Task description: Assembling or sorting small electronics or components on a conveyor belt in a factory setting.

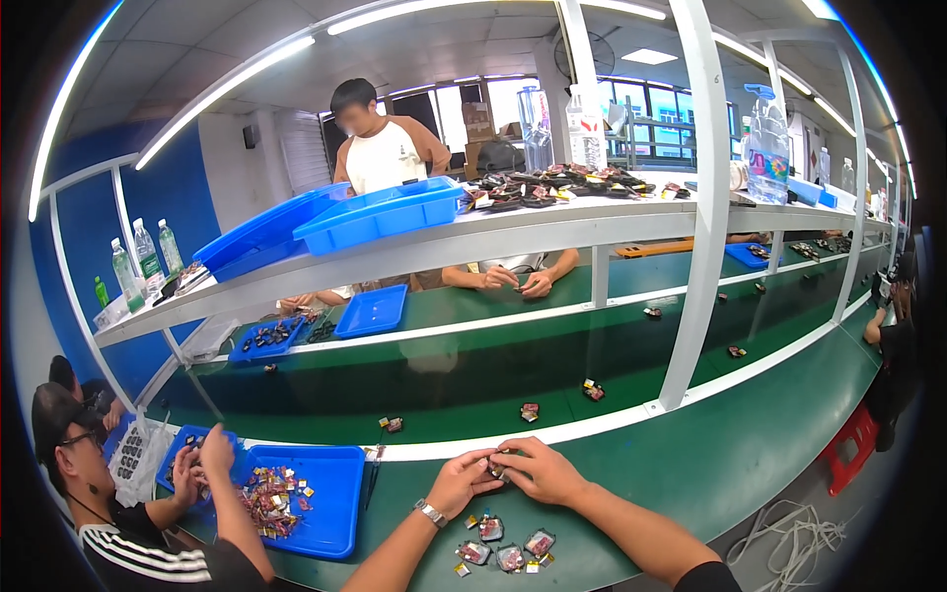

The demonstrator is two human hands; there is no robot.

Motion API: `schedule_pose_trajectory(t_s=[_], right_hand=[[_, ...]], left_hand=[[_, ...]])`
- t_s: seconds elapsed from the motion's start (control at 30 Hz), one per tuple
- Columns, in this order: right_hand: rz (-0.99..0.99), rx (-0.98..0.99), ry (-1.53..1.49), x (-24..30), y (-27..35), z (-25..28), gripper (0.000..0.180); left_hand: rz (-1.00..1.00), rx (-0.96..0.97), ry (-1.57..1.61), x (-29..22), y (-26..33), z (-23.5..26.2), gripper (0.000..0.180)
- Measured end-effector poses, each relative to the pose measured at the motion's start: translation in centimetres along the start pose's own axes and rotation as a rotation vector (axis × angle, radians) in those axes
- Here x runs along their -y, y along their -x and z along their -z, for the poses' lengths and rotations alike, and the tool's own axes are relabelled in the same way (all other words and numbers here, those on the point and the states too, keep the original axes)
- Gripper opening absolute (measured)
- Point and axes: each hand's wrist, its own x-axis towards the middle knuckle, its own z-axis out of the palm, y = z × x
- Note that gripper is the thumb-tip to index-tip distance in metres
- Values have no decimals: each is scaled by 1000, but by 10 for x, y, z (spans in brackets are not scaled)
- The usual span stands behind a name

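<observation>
Head view is showing a small dark part (498, 468) on the green bench (691, 464), pinched between the left hand (462, 481) and right hand (538, 471), fingers curling shut around it and hiding its shape. Small packets (508, 553) are lying just below; a blue tray (326, 493) is sitting left.

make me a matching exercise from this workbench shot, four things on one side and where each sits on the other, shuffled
Things:
1. small part
2. blue tray of mixed small pieces
3. wristwatch
4. small bagged parts

Places:
A. on the left wrist
B. pinched between the fingertips of the left hand and the right hand
C. on the green bench just in front of the hands, nearer the person
D. on the bench to the left of the hands

Pairs: 1-B, 2-D, 3-A, 4-C
</observation>
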Motion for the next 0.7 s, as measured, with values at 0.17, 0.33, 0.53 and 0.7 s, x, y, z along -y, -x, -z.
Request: schedule_pose_trajectory(t_s=[0.17, 0.33, 0.53, 0.7], right_hand=[[-2, -119, 137, 3, -5, -10, 29], [46, -23, 73, 0, -4, -8, 20], [-5, 33, 100, -5, -3, -9, 16], [-58, 31, 54, -9, 0, -10, 14]], left_hand=[[-40, -52, -68, 3, -1, -3, 30], [-17, -80, -146, 4, 1, -8, 30], [-34, -55, -246, 4, 0, -8, 31], [12, 38, -203, -3, 2, -4, 34]])
